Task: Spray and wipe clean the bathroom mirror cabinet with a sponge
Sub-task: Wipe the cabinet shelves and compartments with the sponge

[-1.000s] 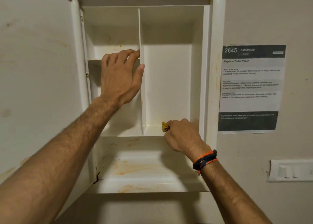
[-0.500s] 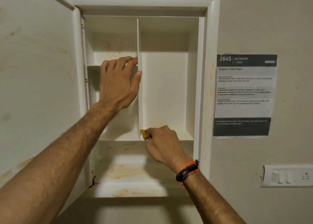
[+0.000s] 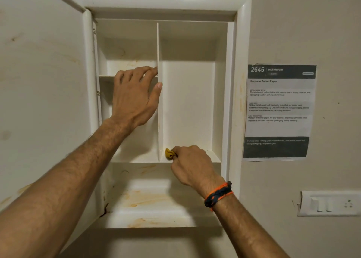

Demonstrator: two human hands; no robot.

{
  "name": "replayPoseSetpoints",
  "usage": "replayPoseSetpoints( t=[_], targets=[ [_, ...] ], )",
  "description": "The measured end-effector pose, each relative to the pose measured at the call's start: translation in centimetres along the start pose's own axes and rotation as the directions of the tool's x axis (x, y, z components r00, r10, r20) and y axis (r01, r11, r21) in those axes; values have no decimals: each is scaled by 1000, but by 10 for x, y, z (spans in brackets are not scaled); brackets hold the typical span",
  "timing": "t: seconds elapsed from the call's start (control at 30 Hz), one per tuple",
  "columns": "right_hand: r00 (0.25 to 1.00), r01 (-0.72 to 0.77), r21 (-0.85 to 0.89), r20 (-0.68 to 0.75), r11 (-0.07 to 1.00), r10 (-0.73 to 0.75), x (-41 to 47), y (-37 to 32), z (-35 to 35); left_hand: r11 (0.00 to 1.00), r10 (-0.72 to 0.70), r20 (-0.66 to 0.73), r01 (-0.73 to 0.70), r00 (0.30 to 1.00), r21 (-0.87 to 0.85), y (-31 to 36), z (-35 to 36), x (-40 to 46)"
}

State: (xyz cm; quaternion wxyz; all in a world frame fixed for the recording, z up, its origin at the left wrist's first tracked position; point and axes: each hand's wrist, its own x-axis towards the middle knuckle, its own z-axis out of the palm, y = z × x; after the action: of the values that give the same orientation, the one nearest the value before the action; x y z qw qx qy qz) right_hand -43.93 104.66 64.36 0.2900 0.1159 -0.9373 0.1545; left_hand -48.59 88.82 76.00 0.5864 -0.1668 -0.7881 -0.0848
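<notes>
We have the recessed white wall cabinet (image 3: 241, 43) open before us, its stained white door (image 3: 39, 82) swung out to its left. Inside it a thin white upright divider (image 3: 159, 111) splits the upper space; below that runs a lower shelf (image 3: 148, 201) streaked with orange-brown marks. A printed paper notice (image 3: 279, 111) is stuck to the wall just right of the cabinet. Our left hand (image 3: 134, 97) grips the divider's front edge, thumb on its right face and fingers curled onto the left. Our right hand (image 3: 192, 164) pinches a small yellow sponge (image 3: 169, 153) against the middle shelf, just right of the divider's foot (mostly hidden in the fist). We judge the wiping step is in hand; next comes the stained lower shelf, calling for firmer strokes.
</notes>
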Motion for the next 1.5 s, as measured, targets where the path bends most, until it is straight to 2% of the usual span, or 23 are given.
replayPoseSetpoints(
  t=[0.1,0.23,0.3,0.57,0.83,0.93,1.1,1.33,1.43,1.5],
  targets=[
    [998,-60,-16,-25,998,59,-5,6,-7,1000,1,9,-1,1000,2,0,-1,1],
    [991,-99,40,96,994,95,10,13,-16,1000,-2,25,2,1000,9,1,-3,-1],
    [989,-80,31,128,996,76,13,16,-17,1000,-6,32,5,999,3,1,-4,-1],
    [999,-2,-52,38,999,4,-11,22,-16,1000,-11,41,10,999,14,1,-4,-1],
    [990,-35,-34,134,999,39,9,17,-13,1000,-12,47,12,999,7,3,-6,-1],
    [996,-2,-62,93,998,8,-2,20,-13,1000,-16,55,16,998,4,2,-6,-1],
    [998,70,-8,11,998,-69,-24,25,-20,1000,-13,41,13,999,-5,2,-4,-1],
    [990,104,-135,106,985,-91,-18,28,-34,1000,-12,71,12,997,6,0,-5,0],
    [995,72,-67,80,995,-67,-9,31,-40,1000,-16,120,16,993,5,0,-12,1],
    [999,28,73,34,997,-31,-1,33,-45,1000,-5,151,7,988,-12,0,-18,1]
  ],
)
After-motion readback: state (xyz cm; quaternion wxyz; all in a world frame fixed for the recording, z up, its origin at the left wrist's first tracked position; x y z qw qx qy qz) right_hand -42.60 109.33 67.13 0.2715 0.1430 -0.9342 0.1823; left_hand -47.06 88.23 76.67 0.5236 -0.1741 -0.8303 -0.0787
